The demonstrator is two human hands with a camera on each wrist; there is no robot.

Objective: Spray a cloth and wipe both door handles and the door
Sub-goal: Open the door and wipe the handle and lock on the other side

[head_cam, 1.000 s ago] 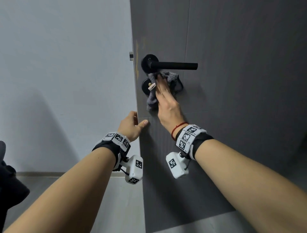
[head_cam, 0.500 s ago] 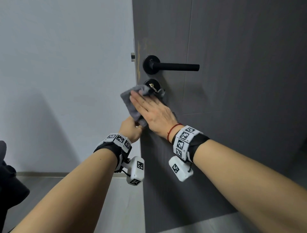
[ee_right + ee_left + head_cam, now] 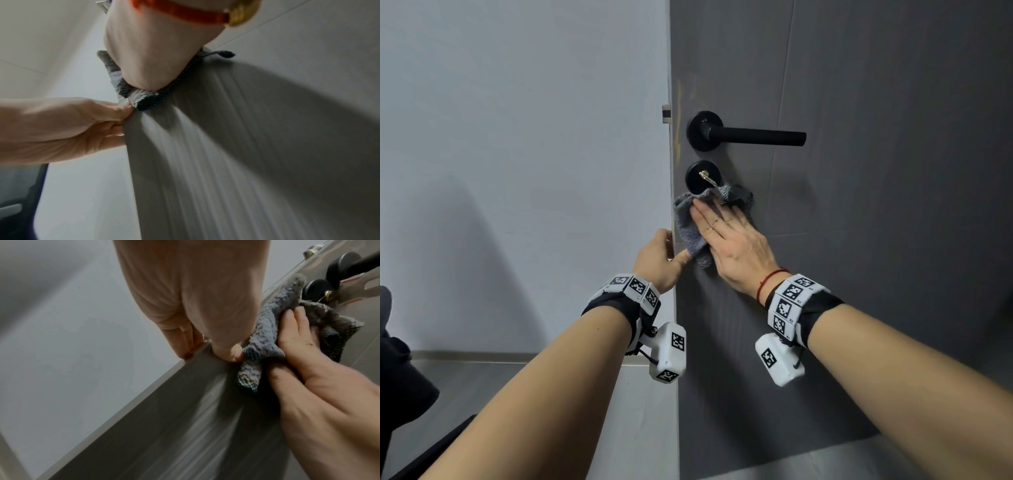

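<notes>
The dark grey door [image 3: 876,257] stands ajar with its edge on the left. On it are a black lever handle [image 3: 756,136] and, below that, a round lock [image 3: 703,178] with a key in it. My right hand [image 3: 717,222] lies flat with straight fingers just under the lock and presses a grey cloth [image 3: 686,228] against the door face. My left hand [image 3: 666,251] grips the door's edge below the cloth, fingers hidden round the back and thumb on the front. In the left wrist view the cloth [image 3: 265,331] bunches beside my left thumb [image 3: 232,352].
A pale wall [image 3: 517,171] fills the left side, meeting a grey floor [image 3: 482,383] below. A metal latch [image 3: 666,113] sticks out of the door edge level with the handle. Something dark [image 3: 400,377] sits at the lower left.
My right hand slid the cloth from the lock down-left past the door edge, then back right onto the door face under the lock. My left hand stayed on the door edge.
</notes>
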